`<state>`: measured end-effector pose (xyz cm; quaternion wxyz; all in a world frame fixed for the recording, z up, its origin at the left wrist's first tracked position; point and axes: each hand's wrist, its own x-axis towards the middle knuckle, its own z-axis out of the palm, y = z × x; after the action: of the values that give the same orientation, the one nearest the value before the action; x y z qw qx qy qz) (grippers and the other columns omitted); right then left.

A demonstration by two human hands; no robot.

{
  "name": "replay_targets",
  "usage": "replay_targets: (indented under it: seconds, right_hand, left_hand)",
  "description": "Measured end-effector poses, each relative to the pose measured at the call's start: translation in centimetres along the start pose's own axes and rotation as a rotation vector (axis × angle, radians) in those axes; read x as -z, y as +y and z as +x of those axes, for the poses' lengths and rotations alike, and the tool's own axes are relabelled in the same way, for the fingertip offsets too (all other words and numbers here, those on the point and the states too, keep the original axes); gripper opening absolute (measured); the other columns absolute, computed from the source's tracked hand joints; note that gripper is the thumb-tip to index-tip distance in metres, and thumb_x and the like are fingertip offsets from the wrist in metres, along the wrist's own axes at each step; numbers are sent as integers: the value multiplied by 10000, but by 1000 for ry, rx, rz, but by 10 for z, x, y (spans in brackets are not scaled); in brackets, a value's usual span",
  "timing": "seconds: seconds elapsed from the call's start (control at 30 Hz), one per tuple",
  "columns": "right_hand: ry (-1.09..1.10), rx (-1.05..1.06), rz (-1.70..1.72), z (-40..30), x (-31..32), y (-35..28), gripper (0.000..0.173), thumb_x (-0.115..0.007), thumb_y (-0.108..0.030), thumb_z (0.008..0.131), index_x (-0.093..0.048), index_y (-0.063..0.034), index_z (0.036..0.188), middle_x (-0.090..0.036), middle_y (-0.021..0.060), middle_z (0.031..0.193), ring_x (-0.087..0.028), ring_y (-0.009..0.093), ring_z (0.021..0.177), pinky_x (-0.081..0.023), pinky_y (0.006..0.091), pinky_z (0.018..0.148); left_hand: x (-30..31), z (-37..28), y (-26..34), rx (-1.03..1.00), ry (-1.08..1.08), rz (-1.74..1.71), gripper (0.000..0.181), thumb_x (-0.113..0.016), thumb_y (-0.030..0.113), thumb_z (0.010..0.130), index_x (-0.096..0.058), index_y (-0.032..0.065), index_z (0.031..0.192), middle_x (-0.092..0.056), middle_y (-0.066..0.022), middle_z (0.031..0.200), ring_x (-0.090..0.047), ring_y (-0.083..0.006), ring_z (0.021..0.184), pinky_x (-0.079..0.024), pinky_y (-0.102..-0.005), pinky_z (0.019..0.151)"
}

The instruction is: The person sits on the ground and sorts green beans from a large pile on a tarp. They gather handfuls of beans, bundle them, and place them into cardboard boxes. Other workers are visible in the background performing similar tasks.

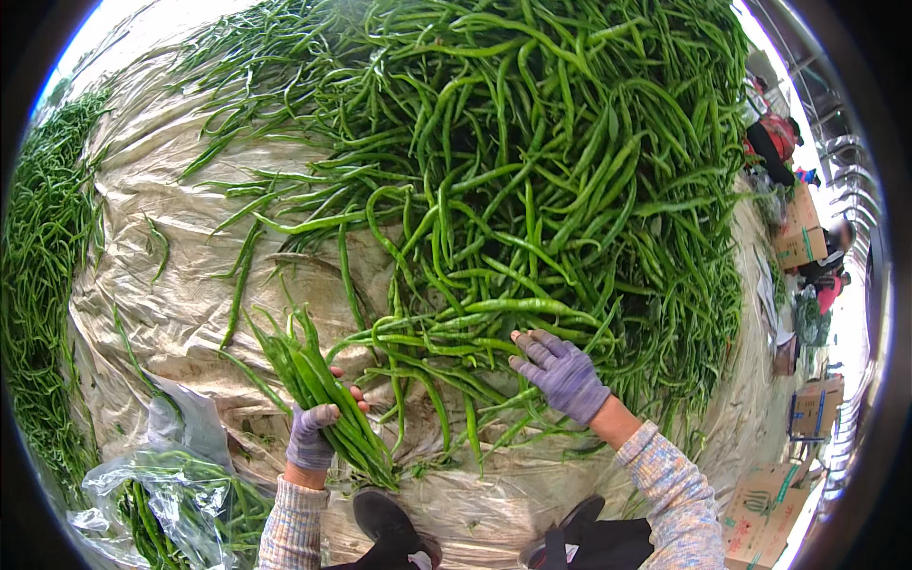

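Observation:
My left hand (pixel 318 427), in a purple fingerless glove, is closed round a bundle of long green chili peppers (pixel 338 402) at the lower middle. To its right, my right hand (pixel 561 370) in a matching glove has its fingers spread over the near edge of a large heap of long green peppers (pixel 527 206). Its fingertips rest at or just above the peppers; contact is hard to tell. Several loose peppers lie between the two hands.
A pale cloth sheet (pixel 192 285) lies under the peppers. A clear plastic bag (pixel 192 506) holding peppers is at the lower left, and another pepper heap (pixel 46 285) lines the left. Cardboard boxes (pixel 766 513) and people (pixel 773 142) are at the right. My shoes show below.

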<state>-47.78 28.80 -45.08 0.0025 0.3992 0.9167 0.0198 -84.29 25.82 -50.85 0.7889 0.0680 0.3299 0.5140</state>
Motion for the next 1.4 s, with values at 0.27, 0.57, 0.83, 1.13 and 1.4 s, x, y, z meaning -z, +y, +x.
replay_targets:
  seconds: [0.27,0.57,0.83,1.13,1.4]
  right_hand:
    - [370,-780,710,-29,-2,-22,290,-573,-63,739,-595,-53,1028,-621,130,1013,-609,294,910,-500,349,761]
    - [-391,-758,125,-10,-80,-91,459,-641,-338,694,-553,-94,1073,-609,96,1017,-576,271,892,-483,402,754]
    - [-64,-1061,647,-18,-1,-111,270,-588,-280,799,-600,-79,979,-627,78,814,-573,222,769,-473,363,701]
    - [533,-1079,1656,55,-19,-176,276,-561,-259,896,-555,-59,1086,-587,15,1008,-522,103,889,-420,242,805]
    - [590,-900,1261,54,2,-160,413,-413,-313,947,-511,20,1171,-500,162,1242,-458,249,1169,-342,335,979]
  left_hand:
    - [-14,-1,-6,-11,-10,29,627,-719,109,625,-437,42,1180,-602,-147,934,-619,-301,844,-531,-398,755]
    - [-18,-1,-12,0,-10,88,648,-721,139,630,-428,28,1198,-588,-153,948,-609,-292,850,-528,-386,752]
    - [-17,-13,-21,158,-86,119,655,-697,79,554,-440,26,1154,-609,-165,918,-624,-305,845,-525,-424,763]
    - [-49,-26,-71,133,52,310,622,-688,78,528,-529,8,1126,-592,-52,1012,-579,-158,851,-475,-262,710]
    - [-100,-25,-66,111,-92,312,796,-729,37,508,-441,19,1250,-558,-49,1129,-545,-175,1028,-460,-304,868]
